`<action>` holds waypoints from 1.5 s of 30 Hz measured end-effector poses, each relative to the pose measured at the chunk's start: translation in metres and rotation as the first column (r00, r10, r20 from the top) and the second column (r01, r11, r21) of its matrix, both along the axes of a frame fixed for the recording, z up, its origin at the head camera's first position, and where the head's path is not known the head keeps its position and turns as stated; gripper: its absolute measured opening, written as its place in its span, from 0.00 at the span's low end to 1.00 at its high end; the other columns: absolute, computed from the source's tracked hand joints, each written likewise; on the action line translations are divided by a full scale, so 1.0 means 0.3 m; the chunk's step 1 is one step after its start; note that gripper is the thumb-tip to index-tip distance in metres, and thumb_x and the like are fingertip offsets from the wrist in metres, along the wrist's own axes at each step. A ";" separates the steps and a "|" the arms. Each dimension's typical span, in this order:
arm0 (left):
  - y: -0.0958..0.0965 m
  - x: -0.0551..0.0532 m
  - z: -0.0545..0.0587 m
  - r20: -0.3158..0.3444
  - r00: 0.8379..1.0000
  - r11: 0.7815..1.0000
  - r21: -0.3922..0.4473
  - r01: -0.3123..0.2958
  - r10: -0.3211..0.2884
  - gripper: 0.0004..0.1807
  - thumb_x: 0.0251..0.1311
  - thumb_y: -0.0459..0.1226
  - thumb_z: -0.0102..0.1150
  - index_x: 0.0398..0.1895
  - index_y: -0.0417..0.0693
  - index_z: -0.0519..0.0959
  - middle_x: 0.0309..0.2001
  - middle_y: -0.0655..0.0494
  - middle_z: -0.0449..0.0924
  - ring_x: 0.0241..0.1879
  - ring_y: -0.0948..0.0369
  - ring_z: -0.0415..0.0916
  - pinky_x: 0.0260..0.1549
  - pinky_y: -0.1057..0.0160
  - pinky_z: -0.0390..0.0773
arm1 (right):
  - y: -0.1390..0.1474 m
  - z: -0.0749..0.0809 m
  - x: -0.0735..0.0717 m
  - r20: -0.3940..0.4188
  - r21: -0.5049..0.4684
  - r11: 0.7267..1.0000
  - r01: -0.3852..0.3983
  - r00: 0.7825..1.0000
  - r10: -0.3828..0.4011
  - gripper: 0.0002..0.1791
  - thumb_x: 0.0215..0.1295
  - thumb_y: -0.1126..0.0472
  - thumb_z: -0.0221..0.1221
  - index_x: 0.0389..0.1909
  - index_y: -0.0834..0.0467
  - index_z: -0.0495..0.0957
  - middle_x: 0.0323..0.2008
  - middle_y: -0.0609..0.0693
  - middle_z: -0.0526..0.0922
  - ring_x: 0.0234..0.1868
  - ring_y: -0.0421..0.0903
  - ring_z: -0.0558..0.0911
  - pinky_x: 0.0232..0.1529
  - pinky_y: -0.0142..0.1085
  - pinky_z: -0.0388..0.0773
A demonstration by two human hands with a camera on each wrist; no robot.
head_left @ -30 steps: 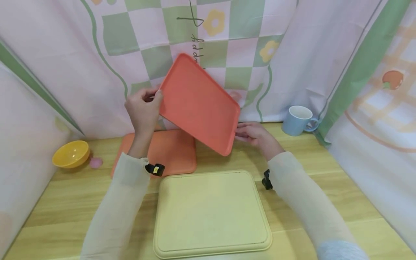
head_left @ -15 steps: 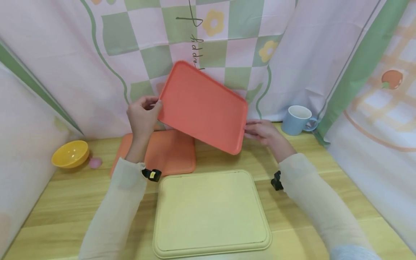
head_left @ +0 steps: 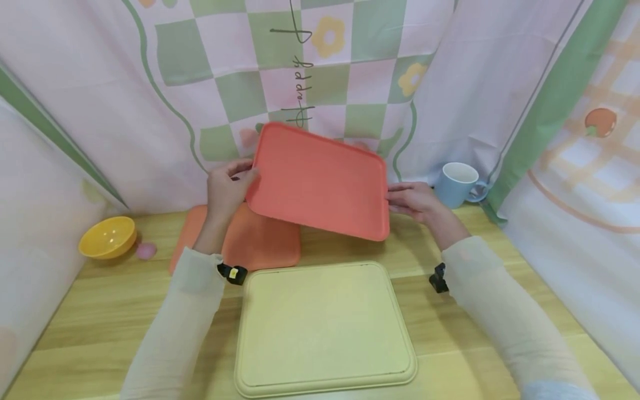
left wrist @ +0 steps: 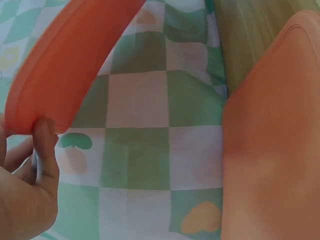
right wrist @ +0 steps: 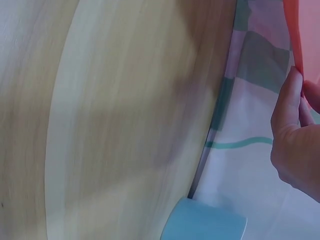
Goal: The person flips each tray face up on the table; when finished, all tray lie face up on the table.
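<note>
Held up between both hands is a red rectangular tray, tilted, its right side lower than its left. My left hand pinches the tray's left edge; the left wrist view shows the thumb and fingers on its rim. My right hand grips the opposite short edge, thumb and fingers on either side of it in the right wrist view. Under and left of the raised tray, an orange tray lies on the table, partly covered by my left forearm. A pale yellow tray lies nearest me.
A yellow bowl stands at the far left, with a small pink round object beside it. The light blue mug is at the back right, close behind my right hand. A patterned curtain hangs along the wooden table's back edge.
The red tray has come down and levelled out, its upper left corner sinking. Both hands have shifted to the right, the left one also lower. The other things stay put.
</note>
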State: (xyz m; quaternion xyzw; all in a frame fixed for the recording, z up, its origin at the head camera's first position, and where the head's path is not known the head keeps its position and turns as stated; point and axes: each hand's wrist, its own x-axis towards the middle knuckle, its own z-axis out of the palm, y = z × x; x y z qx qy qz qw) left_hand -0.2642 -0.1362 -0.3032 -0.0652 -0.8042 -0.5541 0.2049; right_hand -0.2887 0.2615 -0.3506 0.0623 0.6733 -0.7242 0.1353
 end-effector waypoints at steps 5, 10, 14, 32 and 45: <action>-0.004 -0.008 -0.028 0.127 0.987 0.993 0.081 0.084 -0.093 0.20 0.64 0.39 0.66 0.58 0.41 0.83 0.52 0.44 0.84 0.37 0.63 0.84 0.30 0.69 0.82 | 0.033 -0.007 -0.003 -0.024 0.012 1.000 -0.021 0.999 0.022 0.22 0.71 0.74 0.57 0.64 0.73 0.70 0.32 0.48 0.88 0.35 0.40 0.87 0.42 0.33 0.85; -0.002 -0.012 -0.057 0.194 0.970 0.986 0.103 0.130 -0.148 0.22 0.65 0.39 0.65 0.60 0.41 0.81 0.54 0.44 0.83 0.27 0.65 0.83 0.23 0.67 0.82 | 0.062 -0.005 0.001 -0.045 0.012 0.999 -0.030 0.999 0.030 0.11 0.71 0.74 0.57 0.51 0.66 0.80 0.32 0.48 0.88 0.35 0.41 0.88 0.41 0.34 0.85; 0.000 -0.012 -0.082 0.197 0.966 0.984 0.102 0.149 -0.167 0.21 0.66 0.38 0.65 0.60 0.41 0.81 0.55 0.45 0.82 0.30 0.65 0.83 0.24 0.67 0.81 | 0.071 0.009 0.005 -0.041 0.022 0.999 -0.031 0.999 0.032 0.16 0.71 0.73 0.57 0.57 0.70 0.76 0.32 0.48 0.88 0.35 0.41 0.88 0.42 0.34 0.85; 0.032 -0.022 -0.185 0.253 0.938 0.957 0.227 0.179 -0.236 0.22 0.64 0.28 0.64 0.62 0.33 0.78 0.55 0.36 0.80 0.33 0.66 0.82 0.29 0.60 0.86 | 0.107 0.035 0.014 -0.030 0.076 0.997 0.031 0.999 -0.029 0.12 0.71 0.71 0.59 0.33 0.52 0.86 0.31 0.45 0.87 0.35 0.39 0.86 0.40 0.32 0.85; 0.080 -0.006 -0.221 0.366 0.873 0.918 0.345 0.194 -0.322 0.29 0.61 0.24 0.63 0.67 0.43 0.76 0.57 0.43 0.80 0.42 0.54 0.84 0.46 0.50 0.84 | 0.139 0.045 0.011 -0.032 0.122 0.992 0.042 0.999 -0.038 0.08 0.72 0.68 0.59 0.47 0.59 0.84 0.32 0.43 0.85 0.36 0.37 0.84 0.42 0.31 0.83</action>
